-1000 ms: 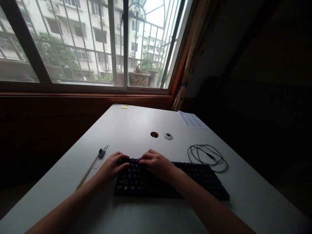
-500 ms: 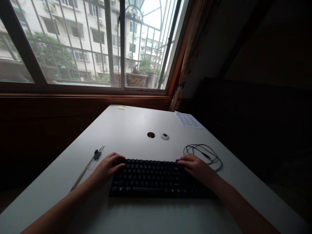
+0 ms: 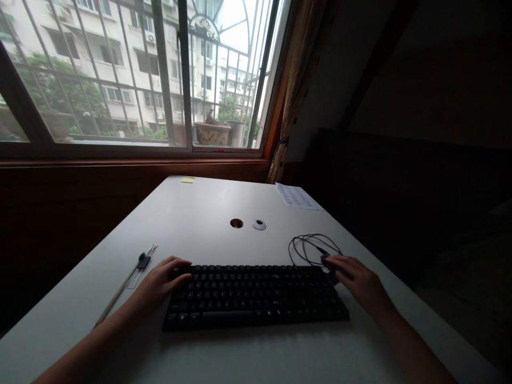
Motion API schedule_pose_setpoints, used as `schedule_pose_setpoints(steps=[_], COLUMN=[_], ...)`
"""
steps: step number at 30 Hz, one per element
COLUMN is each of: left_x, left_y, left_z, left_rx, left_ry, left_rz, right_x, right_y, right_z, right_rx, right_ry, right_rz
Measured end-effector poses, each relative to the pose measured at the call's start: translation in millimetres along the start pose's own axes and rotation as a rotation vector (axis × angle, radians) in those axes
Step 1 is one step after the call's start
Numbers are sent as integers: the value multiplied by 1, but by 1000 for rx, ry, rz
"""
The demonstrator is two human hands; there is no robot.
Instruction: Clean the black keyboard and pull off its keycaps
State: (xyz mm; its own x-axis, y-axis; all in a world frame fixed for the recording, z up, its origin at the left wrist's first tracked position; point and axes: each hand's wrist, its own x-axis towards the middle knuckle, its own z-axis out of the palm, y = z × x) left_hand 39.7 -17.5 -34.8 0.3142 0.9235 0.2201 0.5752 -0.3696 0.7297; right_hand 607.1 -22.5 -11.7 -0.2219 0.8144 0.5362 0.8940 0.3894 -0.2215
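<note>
Beside the keyboard (image 3: 256, 293), coiled cable (image 3: 312, 248), brush (image 3: 120, 290).

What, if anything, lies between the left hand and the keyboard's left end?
Nothing visible does: the left hand already rests its fingers on the left end of the keyboard. The thin tools lie apart, farther left on the table.

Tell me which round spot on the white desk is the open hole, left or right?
The left one: the dark round hole is open and shadowed inside. The right one, the white round cap, lies flat on the white desk beside it.
</note>
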Motion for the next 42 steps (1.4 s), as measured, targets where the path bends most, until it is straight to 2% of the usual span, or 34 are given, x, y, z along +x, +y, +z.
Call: schedule_pose_setpoints(steps=[4,16,24,33,42], left_x=[-1,-1,-2,0,-1], left_y=[-1,7,7,8,13], left_z=[-2,-12,-12,-11,-11], left_rx=[-7,-17,-7,-5,-11], left_ry=[7,38,42,54,69], left_rz=[-14,-58,-62,-45,-45], right_x=[-8,-17,-21,-23,-22], right_y=[-10,-7,6,9,15], right_z=[8,11,15,16,18], right_rx=[12,43,23,43,21], right_ry=[103,165,154,100,100], right_rz=[78,140,142,177,186])
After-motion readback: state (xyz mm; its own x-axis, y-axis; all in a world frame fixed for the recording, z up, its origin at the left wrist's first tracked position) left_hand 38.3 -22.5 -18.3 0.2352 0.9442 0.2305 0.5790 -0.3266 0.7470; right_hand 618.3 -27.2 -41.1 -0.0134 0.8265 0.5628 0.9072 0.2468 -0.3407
